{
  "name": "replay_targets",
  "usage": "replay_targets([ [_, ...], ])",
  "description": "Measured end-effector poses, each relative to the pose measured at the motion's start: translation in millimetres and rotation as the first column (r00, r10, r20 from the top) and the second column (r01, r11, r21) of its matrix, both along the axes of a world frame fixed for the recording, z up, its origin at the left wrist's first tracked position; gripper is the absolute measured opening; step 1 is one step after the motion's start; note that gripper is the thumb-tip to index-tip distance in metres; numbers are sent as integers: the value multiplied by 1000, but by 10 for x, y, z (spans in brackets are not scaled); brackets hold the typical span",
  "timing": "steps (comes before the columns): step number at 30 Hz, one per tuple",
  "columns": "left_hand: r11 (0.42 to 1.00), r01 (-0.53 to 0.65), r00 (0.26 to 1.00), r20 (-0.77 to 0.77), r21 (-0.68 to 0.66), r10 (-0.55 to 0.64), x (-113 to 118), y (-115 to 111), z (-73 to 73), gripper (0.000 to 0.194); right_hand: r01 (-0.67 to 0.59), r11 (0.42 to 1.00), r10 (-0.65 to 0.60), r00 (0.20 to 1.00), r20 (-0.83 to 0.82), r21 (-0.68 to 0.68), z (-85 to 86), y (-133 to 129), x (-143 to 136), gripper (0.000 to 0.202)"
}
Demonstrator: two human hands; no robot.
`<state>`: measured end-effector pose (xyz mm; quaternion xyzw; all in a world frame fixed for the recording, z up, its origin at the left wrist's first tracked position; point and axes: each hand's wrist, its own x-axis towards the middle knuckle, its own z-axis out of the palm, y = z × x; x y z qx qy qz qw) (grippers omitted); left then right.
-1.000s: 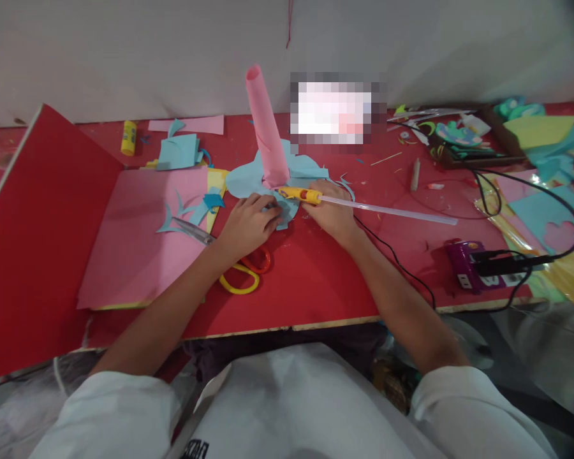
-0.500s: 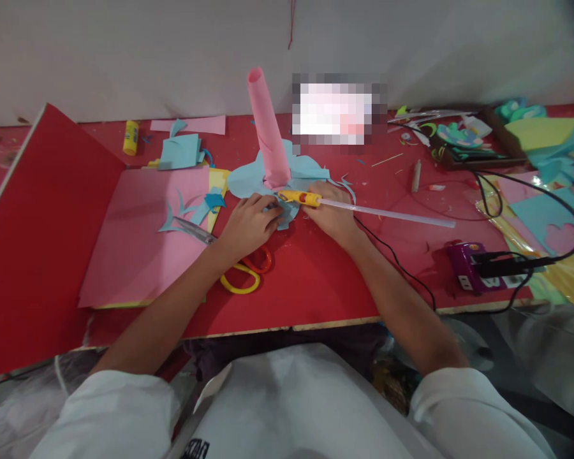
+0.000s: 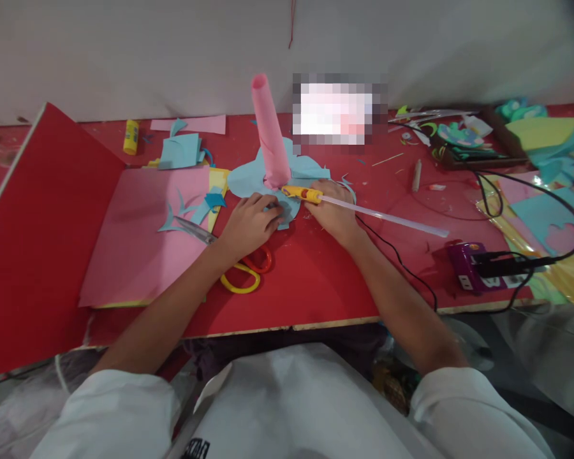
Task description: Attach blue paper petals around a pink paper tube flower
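A pink paper tube [image 3: 270, 134] stands on a blue paper flower shape [image 3: 249, 177], leaning slightly left. My right hand [image 3: 333, 210] is closed around a yellow glue gun [image 3: 306, 193], whose tip is at the base of the tube. A clear glue stick [image 3: 387, 217] sticks out of the gun's rear toward the right. With curled fingers, my left hand [image 3: 252, 223] holds the near left edge of the blue flower shape. Scissors [image 3: 240, 278] with red and yellow handles lie beneath my left wrist, blades on pink paper.
Left: an upright red board [image 3: 43, 242], pink sheets [image 3: 143, 242], blue scraps and a yellow glue tube [image 3: 131, 137]. Right: a purple power box [image 3: 469, 268] with black cables, a dark tray [image 3: 507, 137] and coloured papers. A blurred bright rectangle is behind the flower.
The glue gun has shifted slightly right, and its glue stick's free end is lower. The pink tube's top has moved a little right and down. My left hand has stayed nearly still.
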<state>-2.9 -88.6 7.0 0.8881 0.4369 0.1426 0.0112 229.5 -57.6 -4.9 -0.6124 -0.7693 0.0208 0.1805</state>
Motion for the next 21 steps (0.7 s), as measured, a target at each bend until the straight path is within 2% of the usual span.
replay_targets([
  [5, 1000, 3, 1000, 1, -2, -3, -5, 7, -13, 28, -29, 999, 29, 1000, -11, -30, 0, -18, -13, 15],
  [13, 1000, 1, 1000, -2, -10, -1, -3, 3, 4, 30, 16, 1000, -16, 1000, -5, 5, -28, 26, 120, 11],
  [21, 1000, 1, 1000, 4, -13, -1, -3, 6, 3, 30, -30, 999, 32, 999, 44, -30, -7, 5, 46, 9],
])
